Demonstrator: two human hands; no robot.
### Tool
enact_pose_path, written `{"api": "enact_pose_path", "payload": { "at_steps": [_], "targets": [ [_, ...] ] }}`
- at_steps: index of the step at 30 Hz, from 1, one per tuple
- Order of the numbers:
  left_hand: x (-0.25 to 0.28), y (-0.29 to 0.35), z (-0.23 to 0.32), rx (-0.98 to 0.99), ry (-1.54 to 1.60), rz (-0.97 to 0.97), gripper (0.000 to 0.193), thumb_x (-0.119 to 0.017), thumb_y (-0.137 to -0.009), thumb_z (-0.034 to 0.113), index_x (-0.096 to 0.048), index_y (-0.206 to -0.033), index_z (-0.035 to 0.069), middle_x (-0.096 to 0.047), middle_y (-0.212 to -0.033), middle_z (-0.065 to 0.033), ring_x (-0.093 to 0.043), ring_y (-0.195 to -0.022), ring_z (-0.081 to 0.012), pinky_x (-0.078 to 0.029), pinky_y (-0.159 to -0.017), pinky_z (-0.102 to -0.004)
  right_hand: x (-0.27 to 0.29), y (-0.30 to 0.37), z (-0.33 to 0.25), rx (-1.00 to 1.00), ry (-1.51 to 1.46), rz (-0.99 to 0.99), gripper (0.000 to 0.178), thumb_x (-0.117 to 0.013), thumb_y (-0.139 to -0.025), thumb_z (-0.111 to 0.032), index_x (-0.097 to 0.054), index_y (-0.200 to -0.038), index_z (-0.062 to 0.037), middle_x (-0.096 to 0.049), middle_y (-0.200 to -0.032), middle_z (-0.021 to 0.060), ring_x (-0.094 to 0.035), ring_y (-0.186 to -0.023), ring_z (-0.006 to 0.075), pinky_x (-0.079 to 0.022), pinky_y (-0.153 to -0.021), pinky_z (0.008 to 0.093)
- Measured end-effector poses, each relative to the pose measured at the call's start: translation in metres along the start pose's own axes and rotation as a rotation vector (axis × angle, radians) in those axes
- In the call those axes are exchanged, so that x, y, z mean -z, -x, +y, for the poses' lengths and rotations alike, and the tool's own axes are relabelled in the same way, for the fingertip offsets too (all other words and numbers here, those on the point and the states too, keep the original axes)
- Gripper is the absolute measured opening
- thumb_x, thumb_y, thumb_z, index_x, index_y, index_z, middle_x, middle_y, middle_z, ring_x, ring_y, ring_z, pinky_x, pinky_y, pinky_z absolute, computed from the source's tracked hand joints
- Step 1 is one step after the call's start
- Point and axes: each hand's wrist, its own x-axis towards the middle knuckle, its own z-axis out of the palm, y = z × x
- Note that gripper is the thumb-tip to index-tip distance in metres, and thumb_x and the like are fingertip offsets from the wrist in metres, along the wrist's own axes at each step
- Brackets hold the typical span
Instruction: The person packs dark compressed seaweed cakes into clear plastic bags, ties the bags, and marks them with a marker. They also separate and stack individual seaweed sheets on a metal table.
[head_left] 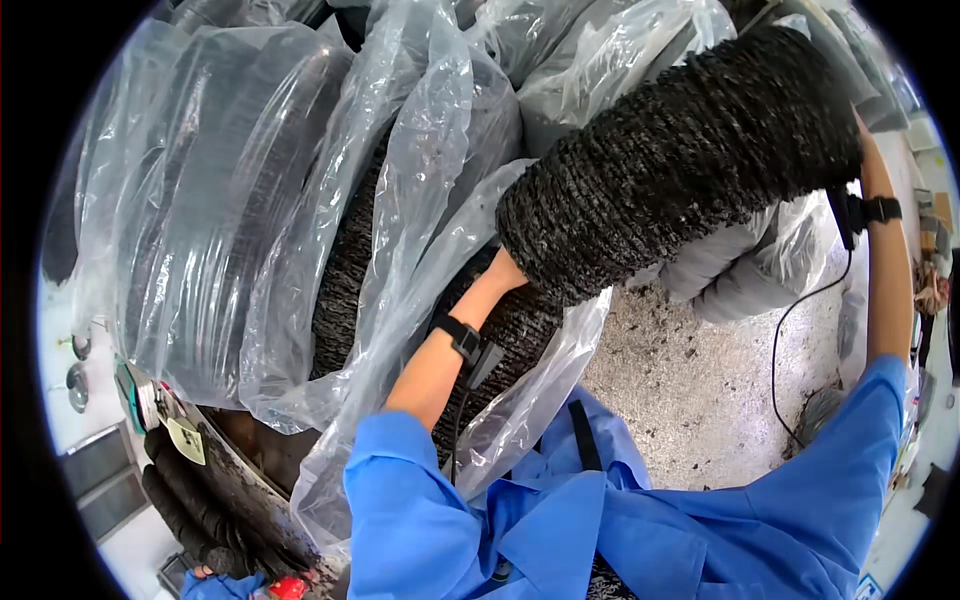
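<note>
A long, thick black roll point(680, 165), rough and ridged like many thin shaggy layers pressed together, is held tilted in front of me, its right end higher. At its lower left end is my left hand point(507, 270), closed against it with the fingertips hidden beneath. My right hand point(864, 135) grips the far right end, its fingers mostly out of sight behind the roll. Under my left wrist lies another black ridged piece point(510, 335), partly inside a clear plastic bag point(545, 400). Both wrists wear black straps with small devices and cables.
Large clear plastic bags point(220, 200) with dark ridged rolls fill the left and back. Grey plastic-wrapped bundles point(730, 265) lie beyond a pale surface point(670, 390) strewn with dark crumbs. At lower left are thin black rolls point(190, 490) and another person's blue sleeve point(220, 586).
</note>
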Motion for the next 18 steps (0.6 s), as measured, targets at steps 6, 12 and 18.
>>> {"api": "enact_pose_path", "payload": {
  "at_steps": [6, 12, 18],
  "targets": [
    [0.002, 0.018, 0.036, 0.857, 0.755, 0.1, 0.048, -0.058, -0.089, 0.014, -0.043, -0.132, 0.001, -0.047, -0.133, -0.012, -0.045, -0.121, -0.0271, -0.034, -0.103, -0.0351, -0.045, -0.063, 0.002, 0.029, -0.025, -0.09, 0.078, -0.029, -0.085, -0.07, -0.03, -0.142, -0.016, -0.033, -0.144, 0.0113, -0.031, -0.132, 0.026, -0.022, -0.108, 0.0408],
    [0.026, 0.013, 0.055, 1.167, 1.749, 0.497, 0.057, -0.036, -0.097, 0.045, -0.038, -0.136, 0.004, -0.048, -0.131, -0.0137, -0.047, -0.119, -0.0281, -0.041, -0.098, -0.0455, -0.071, -0.086, 0.005, 0.058, -0.036, -0.154, 0.077, -0.028, -0.086, -0.069, -0.032, -0.141, -0.0158, -0.034, -0.144, 0.0111, -0.032, -0.132, 0.0257, -0.023, -0.108, 0.0401],
    [0.019, 0.012, 0.049, 1.266, 0.833, 0.489, 0.071, -0.037, -0.092, 0.056, -0.041, -0.126, -0.007, -0.044, -0.13, -0.0244, -0.044, -0.119, -0.0372, -0.041, -0.093, -0.0458, -0.079, -0.095, -0.008, 0.084, -0.029, -0.202, 0.076, -0.028, -0.086, -0.068, -0.033, -0.141, -0.0155, -0.035, -0.143, 0.0109, -0.033, -0.131, 0.0254, -0.023, -0.108, 0.0395]
  ]
}}
